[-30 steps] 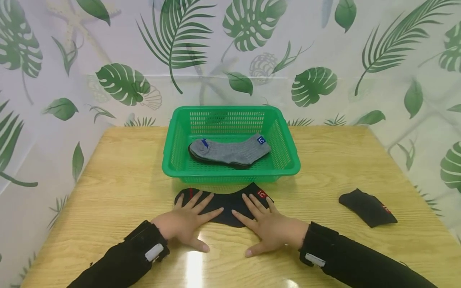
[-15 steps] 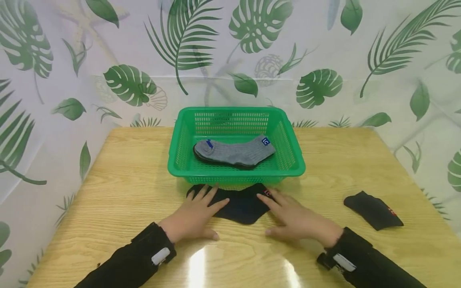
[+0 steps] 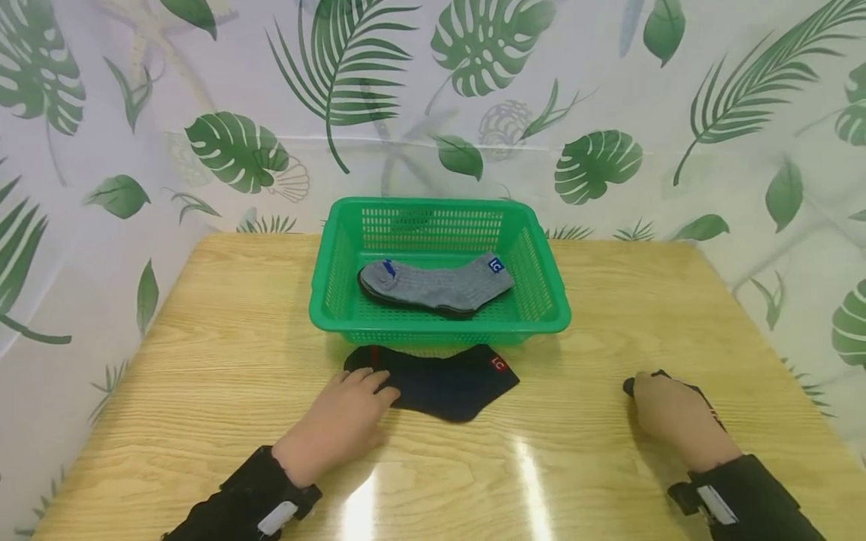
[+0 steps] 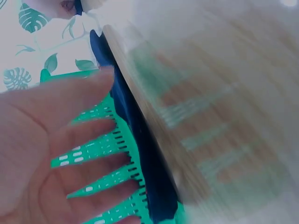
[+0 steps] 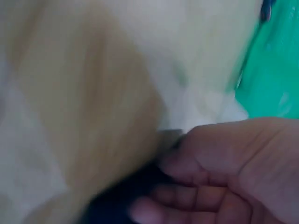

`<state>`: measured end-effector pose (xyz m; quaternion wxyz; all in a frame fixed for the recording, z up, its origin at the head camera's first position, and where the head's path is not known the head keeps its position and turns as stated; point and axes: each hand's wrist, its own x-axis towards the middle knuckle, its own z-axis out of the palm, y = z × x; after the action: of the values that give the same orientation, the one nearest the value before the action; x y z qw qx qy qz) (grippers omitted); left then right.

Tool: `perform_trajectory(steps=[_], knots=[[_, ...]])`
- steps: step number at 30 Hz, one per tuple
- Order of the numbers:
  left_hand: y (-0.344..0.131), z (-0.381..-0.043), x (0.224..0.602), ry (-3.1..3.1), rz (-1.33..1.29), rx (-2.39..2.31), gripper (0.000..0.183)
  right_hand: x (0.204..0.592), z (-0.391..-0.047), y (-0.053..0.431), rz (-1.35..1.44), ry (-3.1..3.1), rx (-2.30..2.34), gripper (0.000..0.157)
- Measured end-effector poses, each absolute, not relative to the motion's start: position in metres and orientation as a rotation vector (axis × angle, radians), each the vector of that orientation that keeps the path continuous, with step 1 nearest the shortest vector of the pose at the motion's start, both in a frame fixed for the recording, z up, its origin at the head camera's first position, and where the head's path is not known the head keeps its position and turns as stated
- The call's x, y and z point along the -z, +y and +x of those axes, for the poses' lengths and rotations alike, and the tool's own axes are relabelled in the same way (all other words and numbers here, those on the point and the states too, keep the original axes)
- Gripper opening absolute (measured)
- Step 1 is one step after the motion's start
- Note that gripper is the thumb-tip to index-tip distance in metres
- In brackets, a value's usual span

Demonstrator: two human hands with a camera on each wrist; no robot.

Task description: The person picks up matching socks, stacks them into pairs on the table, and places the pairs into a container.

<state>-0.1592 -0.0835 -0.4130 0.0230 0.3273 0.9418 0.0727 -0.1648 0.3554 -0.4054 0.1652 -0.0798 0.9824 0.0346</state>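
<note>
A dark ankle sock (image 3: pixel 443 387) with a red LC tag lies flat in front of the green basket, its cuff to the right. My left hand (image 3: pixel 345 417) is at its toe end, fingers extended and slightly bent; in the left wrist view the fingers (image 4: pixel 93 168) look spread, close to the sock's edge. Over on the right, my right hand (image 3: pixel 679 413) holds a second dark sock (image 5: pixel 126 193), with thumb and curled fingers about it. Most of that sock is hidden under the hand in the head view.
The green plastic basket (image 3: pixel 440 328) stands at the back of the wooden table (image 3: pixel 237 323). Inside it a grey sock (image 3: pixel 440 285) with a blue LC tag lies on top of a darker one. A leaf-print sheet (image 3: pixel 514 173) rises behind the table.
My right hand has left the middle sock, moved right and taken hold of the other dark sock. The left hand has drawn back slightly towards the toe end.
</note>
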Motion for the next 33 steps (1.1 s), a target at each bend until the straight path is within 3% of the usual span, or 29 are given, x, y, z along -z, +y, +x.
perform_trajectory(steps=[3,5,8,15,18,22,26,33], knots=[[-0.081,-0.161,0.414,3.021,1.056,-0.274,0.038,0.404,-0.164,0.324,-0.329,2.777,-0.06,0.014],[-0.076,-0.162,0.414,3.087,1.088,-0.295,0.034,0.397,-0.163,0.3,-0.407,2.705,0.047,0.022],[-0.065,-0.162,0.413,3.149,1.152,-0.293,0.03,0.381,-0.161,0.274,-0.568,2.604,0.3,0.013],[-0.033,-0.156,0.406,3.122,1.216,-0.652,0.054,0.339,-0.158,0.238,-0.986,2.607,0.828,0.018],[-0.025,-0.154,0.402,2.911,1.097,-0.98,0.05,0.336,-0.159,0.222,-1.047,2.644,0.93,0.018],[-0.02,-0.154,0.397,2.346,0.741,-1.505,0.027,0.342,-0.161,0.207,-0.946,2.597,1.141,0.016],[-0.022,-0.154,0.393,1.62,0.269,-1.947,0.023,0.347,-0.165,0.199,-0.789,2.285,1.492,0.005],[-0.026,-0.15,0.384,1.121,0.021,-2.17,0.016,0.357,-0.17,0.187,-0.269,1.266,2.053,0.04]])
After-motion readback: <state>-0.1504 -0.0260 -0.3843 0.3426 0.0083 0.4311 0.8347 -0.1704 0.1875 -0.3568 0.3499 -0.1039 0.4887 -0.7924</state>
